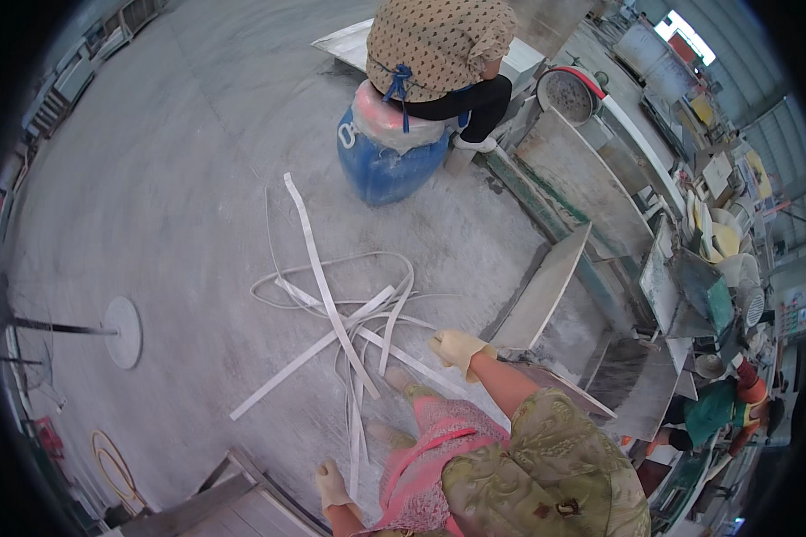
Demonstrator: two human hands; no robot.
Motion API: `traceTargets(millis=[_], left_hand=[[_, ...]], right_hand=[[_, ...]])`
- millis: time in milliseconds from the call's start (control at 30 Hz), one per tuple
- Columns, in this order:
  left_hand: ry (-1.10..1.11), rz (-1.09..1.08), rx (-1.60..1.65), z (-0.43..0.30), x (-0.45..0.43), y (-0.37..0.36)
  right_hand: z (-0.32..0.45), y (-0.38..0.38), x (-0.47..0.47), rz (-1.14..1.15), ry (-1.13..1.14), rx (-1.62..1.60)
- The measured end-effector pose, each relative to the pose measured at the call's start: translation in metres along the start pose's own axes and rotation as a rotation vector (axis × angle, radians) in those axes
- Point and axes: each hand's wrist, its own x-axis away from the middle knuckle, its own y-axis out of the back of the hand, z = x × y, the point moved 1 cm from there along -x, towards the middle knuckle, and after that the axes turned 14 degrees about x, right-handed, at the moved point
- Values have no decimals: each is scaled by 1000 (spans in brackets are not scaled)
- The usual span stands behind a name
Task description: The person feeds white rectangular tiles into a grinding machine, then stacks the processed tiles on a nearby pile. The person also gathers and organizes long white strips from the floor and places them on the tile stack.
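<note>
My right hand (455, 349), in a cream glove, is held out over the floor with its fingers curled. The end of a pale strip lies at its fingertips; whether it is gripped cannot be told. My left hand (332, 483), also gloved, hangs lower in the view with its fingers curled in and nothing seen in them. Between and beyond the hands, a loose tangle of long white strips (318, 268) and thin looped bands (406, 265) lies on the dusty floor, crossing near my feet. I wear a pink apron (416, 483) over green patterned clothes.
A person in a patterned smock sits on a blue plastic drum (389, 171). Leaning panels (544, 292) and a green metal frame (544, 188) stand on the right; another person works beyond. A round stand base (122, 332) is at left, a framed bench (235, 503) at bottom.
</note>
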Motion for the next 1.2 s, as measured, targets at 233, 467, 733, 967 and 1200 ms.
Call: traceTargets(millis=[233,467,733,967,1200], left_hand=[[-16,-15,-1,-100,13,-49],[-36,-8,39,-76,-18,-82],[51,-2,236,41,-84,-133],[295,-77,481,104,-117,-145],[454,-174,642,127,-155,-141]], right_hand=[[-33,8,-79,-29,117,96],[-18,-20,-127,141,-116,112],[14,-160,-255,226,-41,-80],[69,-329,-407,-100,-36,-426],[113,-360,-421,-30,-178,-299]])
